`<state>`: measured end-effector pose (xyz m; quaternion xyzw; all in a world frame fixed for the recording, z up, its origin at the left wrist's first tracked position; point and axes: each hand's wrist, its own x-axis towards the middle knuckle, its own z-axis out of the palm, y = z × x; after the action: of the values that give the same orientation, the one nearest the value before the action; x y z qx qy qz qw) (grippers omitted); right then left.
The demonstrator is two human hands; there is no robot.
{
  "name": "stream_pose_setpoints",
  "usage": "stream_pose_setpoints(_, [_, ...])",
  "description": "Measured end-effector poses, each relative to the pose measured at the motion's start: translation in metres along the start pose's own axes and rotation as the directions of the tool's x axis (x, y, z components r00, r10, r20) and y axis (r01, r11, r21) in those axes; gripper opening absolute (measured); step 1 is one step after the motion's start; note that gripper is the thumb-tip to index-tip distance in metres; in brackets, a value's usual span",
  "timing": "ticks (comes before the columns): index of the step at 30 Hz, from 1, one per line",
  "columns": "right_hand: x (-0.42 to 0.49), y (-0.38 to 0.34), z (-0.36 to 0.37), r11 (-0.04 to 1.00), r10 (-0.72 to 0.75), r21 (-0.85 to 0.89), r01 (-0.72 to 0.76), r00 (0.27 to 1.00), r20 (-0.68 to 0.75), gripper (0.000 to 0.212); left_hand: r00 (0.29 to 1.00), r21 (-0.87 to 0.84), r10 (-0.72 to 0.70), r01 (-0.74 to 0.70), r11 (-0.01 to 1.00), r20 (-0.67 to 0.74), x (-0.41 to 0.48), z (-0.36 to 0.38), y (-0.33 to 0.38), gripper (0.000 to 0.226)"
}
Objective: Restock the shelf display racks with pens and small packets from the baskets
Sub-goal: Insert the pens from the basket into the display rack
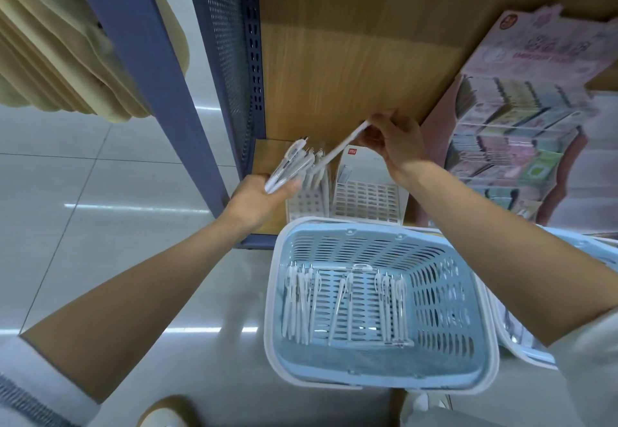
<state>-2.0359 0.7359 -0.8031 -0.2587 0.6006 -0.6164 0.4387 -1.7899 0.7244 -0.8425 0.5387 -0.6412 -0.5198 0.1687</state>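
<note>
While the left hand [257, 196] curls round a bundle of white pens [287, 167] at the shelf's [262, 159] left front corner, the right hand [398, 142] pinches a single pen [339, 148], which slants down toward the left display rack [306, 201]. On the floor just before the shelf, a blue basket [444, 309] holds loose pens [301, 299].
</note>
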Motion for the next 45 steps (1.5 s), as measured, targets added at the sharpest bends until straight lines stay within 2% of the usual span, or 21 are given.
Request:
stream_pose_setpoints(4, [0.005, 0.005, -0.001, 0.991, -0.075, -0.111, 0.069, 0.996, -0.052, 0.012, 0.998, -0.068, -0.061, 0.059, 0.996, -0.017, -0.006, -0.002, -0.001, 0.066])
stream_pose_setpoints(7, [0.01, 0.014, 0.002, 0.974, -0.105, -0.206, 0.093, 0.993, -0.049, 0.011, 0.995, -0.087, -0.095, 0.091, 0.992, -0.043, -0.006, 0.002, -0.01, 0.061])
stream_pose_setpoints(11, [0.01, 0.036, 0.009, 0.932, -0.041, -0.358, 0.048, 0.999, 0.027, 0.012, 0.992, -0.117, -0.092, 0.082, 0.99, -0.085, -0.01, 0.008, -0.014, 0.052])
stream_pose_setpoints(17, [-0.001, 0.058, 0.013, 0.815, -0.073, -0.57, 0.104, 0.994, 0.077, 0.021, 0.986, -0.112, -0.067, 0.051, 0.992, -0.149, -0.014, 0.006, -0.016, 0.069])
stream_pose_setpoints(21, [-0.001, 0.065, 0.014, 0.784, -0.1, -0.604, 0.144, 0.989, 0.105, 0.02, 0.979, -0.1, -0.077, 0.06, 0.993, -0.187, -0.013, 0.009, -0.012, 0.06])
stream_pose_setpoints(23, [-0.002, 0.068, 0.014, 0.726, -0.134, -0.662, 0.188, 0.982, 0.132, 0.016, 0.979, -0.108, -0.081, 0.061, 0.992, -0.186, -0.013, 0.01, -0.011, 0.056])
stream_pose_setpoints(25, [0.0, 0.069, 0.015, 0.71, -0.149, -0.674, 0.204, 0.979, 0.14, 0.019, 0.978, -0.107, -0.079, 0.059, 0.993, -0.191, -0.013, 0.011, -0.01, 0.054])
stream_pose_setpoints(27, [0.001, 0.069, 0.015, 0.699, -0.156, -0.682, 0.217, 0.976, 0.151, 0.021, 0.977, -0.089, -0.077, 0.06, 0.994, -0.198, -0.014, 0.012, -0.008, 0.055])
stream_pose_setpoints(31, [0.003, 0.071, 0.014, 0.622, -0.174, -0.736, 0.267, 0.964, 0.203, 0.013, 0.975, -0.095, -0.075, 0.056, 0.994, -0.209, -0.011, 0.011, -0.004, 0.062])
stream_pose_setpoints(35, [0.004, 0.083, 0.012, 0.555, -0.115, -0.798, 0.236, 0.971, 0.207, 0.011, 0.975, -0.098, -0.083, 0.064, 0.993, -0.205, -0.01, 0.011, -0.005, 0.065])
stream_pose_setpoints(37, [0.007, 0.09, 0.012, 0.49, -0.124, -0.846, 0.207, 0.978, 0.168, 0.013, 0.976, -0.097, -0.094, 0.075, 0.992, -0.199, -0.01, 0.011, -0.004, 0.065])
stream_pose_setpoints(40, [0.01, 0.09, 0.017, 0.46, -0.059, -0.878, 0.131, 0.991, 0.116, 0.014, 0.979, -0.099, -0.106, 0.09, 0.991, -0.176, -0.01, 0.012, -0.004, 0.063])
stream_pose_setpoints(42, [0.008, 0.084, 0.021, 0.498, -0.036, -0.86, 0.114, 0.993, 0.112, 0.017, 0.981, -0.103, -0.098, 0.082, 0.991, -0.165, -0.01, 0.012, -0.004, 0.061])
stream_pose_setpoints(45, [-0.004, 0.063, 0.028, 0.762, -0.042, -0.642, 0.077, 0.997, 0.069, 0.023, 0.981, -0.111, -0.087, 0.068, 0.991, -0.174, -0.009, 0.012, -0.005, 0.064])
